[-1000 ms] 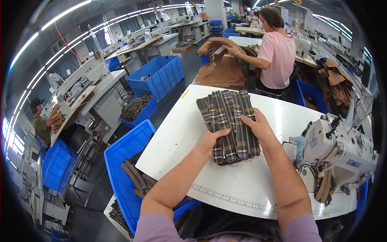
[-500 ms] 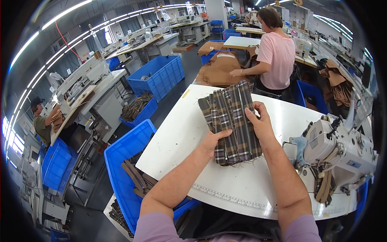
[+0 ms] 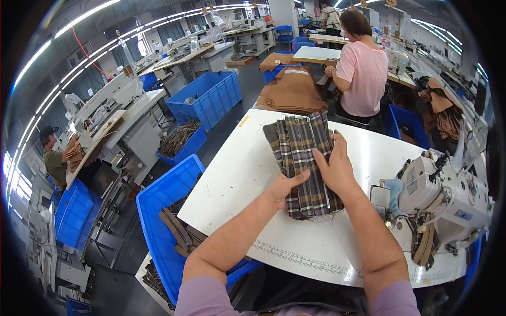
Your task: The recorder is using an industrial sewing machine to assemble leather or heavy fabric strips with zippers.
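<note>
A thick bundle of plaid fabric strips with zippers (image 3: 303, 152), in brown, black and white, stands tilted over the white table (image 3: 226, 184). My left hand (image 3: 284, 188) grips its lower left side, thumb across the front and the other fingers hidden behind. On the right edge, my right hand (image 3: 336, 166) is closed around the bundle, its thumb lying on the front near a zipper. Frayed threads hang from the bundle's lower end, close above the tabletop.
At the right stands a white sewing machine (image 3: 437, 189) with plaid pieces (image 3: 425, 245) beside it. A blue bin (image 3: 153, 231) with plaid strips is left of the table. Beyond the far edge are brown fabric pieces (image 3: 295, 92) and a co-worker in a pink shirt (image 3: 362, 76).
The bundle has shifted slightly down and its strips sit closer together. My right thumb has moved left on its front. The co-worker's arm has drawn back from the brown pieces.
</note>
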The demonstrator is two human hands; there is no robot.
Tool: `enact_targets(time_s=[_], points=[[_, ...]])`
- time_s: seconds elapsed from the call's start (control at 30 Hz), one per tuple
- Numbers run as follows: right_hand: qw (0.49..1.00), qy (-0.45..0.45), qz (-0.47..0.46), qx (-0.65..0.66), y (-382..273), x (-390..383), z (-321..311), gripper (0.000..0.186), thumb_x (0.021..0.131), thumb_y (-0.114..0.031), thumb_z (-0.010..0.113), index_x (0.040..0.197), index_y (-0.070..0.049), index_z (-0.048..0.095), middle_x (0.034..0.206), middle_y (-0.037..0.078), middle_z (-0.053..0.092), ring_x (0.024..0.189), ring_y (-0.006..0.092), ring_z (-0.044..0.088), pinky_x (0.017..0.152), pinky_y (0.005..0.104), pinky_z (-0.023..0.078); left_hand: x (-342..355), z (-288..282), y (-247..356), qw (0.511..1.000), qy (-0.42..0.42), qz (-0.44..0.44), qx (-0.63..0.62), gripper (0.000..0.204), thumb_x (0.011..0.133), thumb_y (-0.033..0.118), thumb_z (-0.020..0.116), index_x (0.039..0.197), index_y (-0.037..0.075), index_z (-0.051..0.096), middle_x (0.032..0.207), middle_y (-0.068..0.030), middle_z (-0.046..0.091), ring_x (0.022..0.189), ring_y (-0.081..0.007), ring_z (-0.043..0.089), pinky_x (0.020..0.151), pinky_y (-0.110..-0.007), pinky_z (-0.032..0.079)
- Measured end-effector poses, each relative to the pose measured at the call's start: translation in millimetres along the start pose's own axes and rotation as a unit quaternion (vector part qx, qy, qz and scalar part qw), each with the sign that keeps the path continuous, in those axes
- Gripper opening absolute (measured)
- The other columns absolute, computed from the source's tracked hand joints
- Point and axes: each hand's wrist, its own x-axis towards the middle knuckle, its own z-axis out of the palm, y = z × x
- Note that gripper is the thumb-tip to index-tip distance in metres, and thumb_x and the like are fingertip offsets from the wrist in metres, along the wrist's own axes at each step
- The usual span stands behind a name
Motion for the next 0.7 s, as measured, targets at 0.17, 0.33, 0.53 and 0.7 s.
enact_targets(time_s=[0.17,0.33,0.53,0.7], points=[[1.0,0.008,-0.02,0.018,14,2,1,0.067,0.098,-0.025,0.071,0.141,0.012,0.036,0.146,0.035,0.042,0.131,0.0406,0.055,0.105,0.0425,0.051,2,7,-5,0.999,-0.031,0.011,0.026,0.064,0.09,0.011,0.082,0.146,0.01,0.05,0.139,-0.0075,0.063,0.127,-0.024,0.062,0.106,-0.044,0.056],[0.974,0.026,0.087,0.207,21,12,3,0.06,0.098,-0.024,0.074,0.138,0.008,0.042,0.131,0.024,0.057,0.117,0.0282,0.062,0.096,0.0355,0.054,-2,12,-1,1.0,0.006,0.016,0.007,0.064,0.088,0.006,0.083,0.143,0.009,0.051,0.136,-0.0083,0.064,0.123,-0.0247,0.065,0.104,-0.044,0.058],[0.936,-0.002,0.159,0.313,42,20,-16,0.022,0.103,-0.022,0.07,0.108,-0.001,0.066,0.1,0.003,0.069,0.087,0.0063,0.06,0.079,0.0222,0.048,2,8,-1,0.999,0.032,0.009,0.021,0.062,0.087,0.005,0.083,0.141,0.006,0.052,0.132,-0.0099,0.066,0.118,-0.0252,0.068,0.1,-0.044,0.06],[0.922,0.056,0.192,0.33,28,17,-5,0.05,0.099,-0.035,0.074,0.129,0.003,0.063,0.102,0.009,0.071,0.09,0.0147,0.067,0.087,0.0277,0.054,2,9,0,0.999,0.034,0.008,0.015,0.062,0.087,0.005,0.082,0.141,0.006,0.053,0.132,-0.0099,0.066,0.119,-0.0252,0.068,0.101,-0.044,0.06]])
